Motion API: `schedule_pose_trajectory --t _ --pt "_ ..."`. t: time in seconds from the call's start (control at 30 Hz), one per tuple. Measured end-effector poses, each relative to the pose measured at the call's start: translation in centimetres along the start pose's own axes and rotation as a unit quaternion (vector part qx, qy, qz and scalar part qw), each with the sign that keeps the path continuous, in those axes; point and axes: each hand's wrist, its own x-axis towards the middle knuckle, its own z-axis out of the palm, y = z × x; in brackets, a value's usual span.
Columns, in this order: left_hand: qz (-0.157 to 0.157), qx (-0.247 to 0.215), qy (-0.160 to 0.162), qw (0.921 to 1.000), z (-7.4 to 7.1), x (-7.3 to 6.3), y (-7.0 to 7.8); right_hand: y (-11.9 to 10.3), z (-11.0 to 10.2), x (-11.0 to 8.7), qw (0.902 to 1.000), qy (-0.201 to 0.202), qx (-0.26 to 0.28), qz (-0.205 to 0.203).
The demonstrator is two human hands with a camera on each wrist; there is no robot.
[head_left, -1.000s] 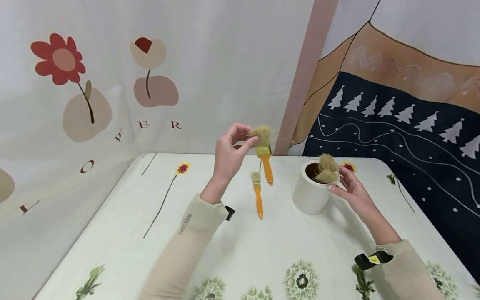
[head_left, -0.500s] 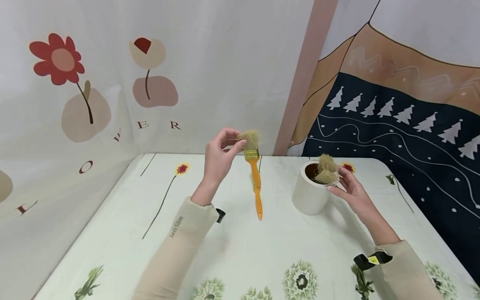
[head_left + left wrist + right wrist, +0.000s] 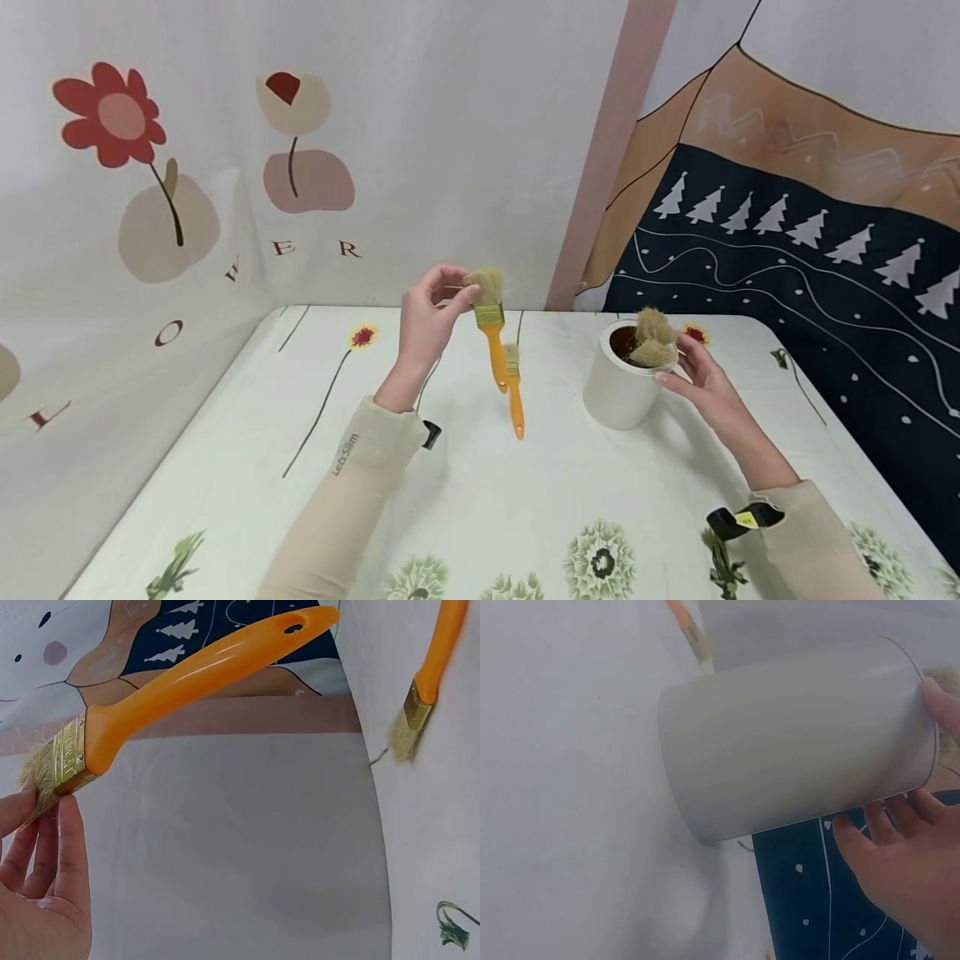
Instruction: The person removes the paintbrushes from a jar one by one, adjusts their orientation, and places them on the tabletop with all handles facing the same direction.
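Observation:
My left hand [image 3: 426, 323] pinches a paintbrush [image 3: 491, 321] by its pale bristles. The brush hangs above the table with its orange handle pointing down; its metal ferrule shows in the left wrist view. A smaller paintbrush [image 3: 516, 398] lies on the table behind it, bristles toward the far edge, partly overlapped in the head view. My right hand [image 3: 708, 396] holds the rim of a white cylindrical pot [image 3: 617, 392], thumb on the near side and fingers around the far side. Bristle heads [image 3: 652, 340] stick up from the pot; their handles are hidden inside.
The table [image 3: 525, 492] has a white cloth printed with flowers. A pale curtain [image 3: 450, 150] hangs behind it, and a dark hanging with tree prints [image 3: 817, 242] is at the right.
My left hand has moved left and slightly down with the paintbrush, away from the pot. My right hand and the pot have stayed in place.

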Motion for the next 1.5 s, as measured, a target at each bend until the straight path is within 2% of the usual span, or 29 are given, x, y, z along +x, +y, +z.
schedule_pose_trajectory --t 0.27,0.93,1.2,1.5 --pt "-0.017 0.002 0.004 0.9998 -0.3 0.1 -1.5 0.0 0.1 0.0 1.0 -0.001 0.006 -0.004" --pt "-0.096 0.024 0.0 0.9951 -0.3 0.5 -4.8 0.0 0.1 0.4 1.0 0.002 0.006 0.007" --pt "-0.148 0.055 -0.02 0.9873 0.1 0.8 -6.6 -0.1 0.1 0.3 1.0 0.004 -0.004 0.006" --pt "-0.192 0.081 -0.042 0.9771 0.6 1.0 -9.0 -0.1 0.1 0.3 1.0 0.004 -0.002 0.003"
